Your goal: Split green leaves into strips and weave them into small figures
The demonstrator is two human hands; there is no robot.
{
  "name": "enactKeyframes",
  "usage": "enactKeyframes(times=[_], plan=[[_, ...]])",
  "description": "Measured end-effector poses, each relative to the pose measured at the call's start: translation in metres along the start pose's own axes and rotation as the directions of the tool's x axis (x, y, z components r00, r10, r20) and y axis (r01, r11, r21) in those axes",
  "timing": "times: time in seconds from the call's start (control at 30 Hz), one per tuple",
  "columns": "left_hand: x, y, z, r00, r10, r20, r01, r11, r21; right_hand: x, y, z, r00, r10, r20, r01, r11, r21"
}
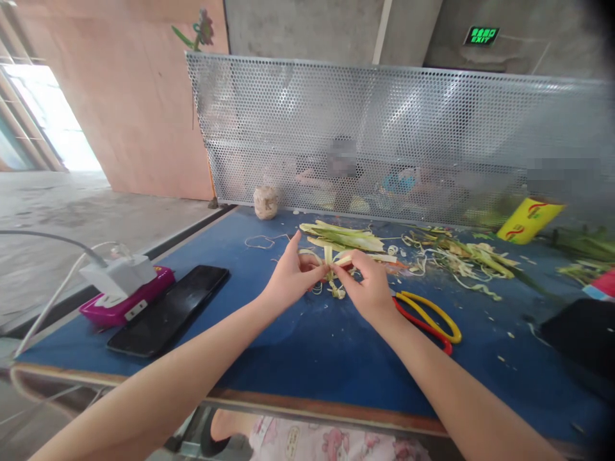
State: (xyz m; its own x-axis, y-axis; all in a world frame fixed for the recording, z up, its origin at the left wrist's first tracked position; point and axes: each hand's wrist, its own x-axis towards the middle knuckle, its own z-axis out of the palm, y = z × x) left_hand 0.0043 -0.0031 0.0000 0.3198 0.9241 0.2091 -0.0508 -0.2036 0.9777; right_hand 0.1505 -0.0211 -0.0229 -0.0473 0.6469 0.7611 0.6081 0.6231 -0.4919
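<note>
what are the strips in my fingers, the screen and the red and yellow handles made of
Strips: matte plant fibre, probably, from their pale yellow colour. Screen: shiny metal, apparently, from its grey glints and holes. Handles: smooth plastic or rubber, perhaps, by their even, bright colour.

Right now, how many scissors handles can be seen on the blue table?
2: a yellow handle and a red handle, side by side, close to the right hand. Others could be hidden under the plant scraps.
</note>
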Motion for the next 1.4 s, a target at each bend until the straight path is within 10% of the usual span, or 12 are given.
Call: enactKeyframes(times=[0.37, 0.6, 1.4], plan=[[0.003, -0.002, -0.002, 0.995, -0.086, -0.054, 0.081, 0.992, -0.098, -0.003, -0.008, -0.006, 0.962, -0.27, 0.049, 0.267, 0.88, -0.393], [0.005, -0.004, -0.005, 0.998, -0.054, 0.025, 0.056, 0.992, -0.116, -0.002, -0.003, -0.011, 0.912, -0.385, 0.139, 0.409, 0.871, -0.27], [-0.002, -0.007, -0.005, 0.964, 0.131, 0.23, -0.152, 0.985, 0.077, 0.004, -0.004, -0.015, 0.993, -0.087, 0.084, 0.094, 0.993, -0.076]])
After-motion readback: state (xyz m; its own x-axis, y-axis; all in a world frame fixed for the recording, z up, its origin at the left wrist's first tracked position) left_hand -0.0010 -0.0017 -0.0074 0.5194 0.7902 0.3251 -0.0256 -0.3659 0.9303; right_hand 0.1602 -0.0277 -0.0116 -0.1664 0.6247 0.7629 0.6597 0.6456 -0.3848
